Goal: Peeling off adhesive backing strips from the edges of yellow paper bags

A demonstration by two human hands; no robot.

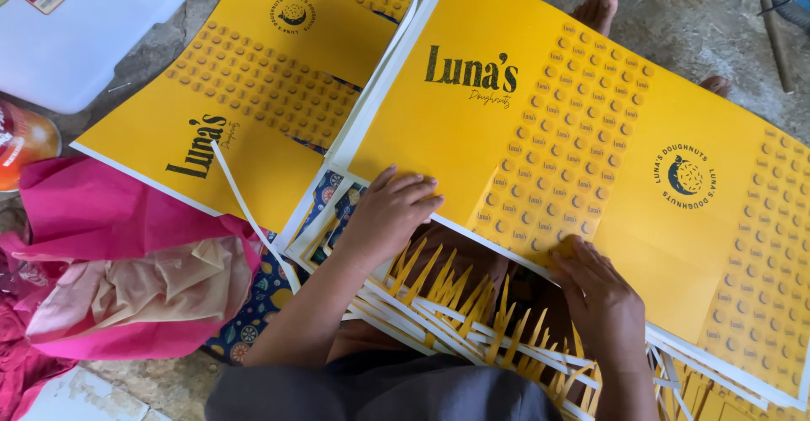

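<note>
From the head camera, a stack of large yellow printed sheets (540,134) lies slanted across the person's lap, its near white edge running from lower left to lower right; bare grey floor (700,16) shows beyond the far edge, beside a bare foot (597,12); the near side is crowded with a heap of thin yellow-and-white paper strips (456,311). The left hand (390,212) lies flat, palm down, fingers slightly spread, on the stack's near left corner; the right hand (597,296) rests at the stack's near edge, fingers together and curled over it, whether it pinches a sheet I cannot tell. A second yellow sheet (253,92) lies to the left, partly under the stack, with black lettering, a round black emblem and rows of small round marks; a white plastic container (93,33) with a red and yellow label stands top left; crumpled pink paper (110,252) lies lower left, over a dark patterned cloth (261,294).
</note>
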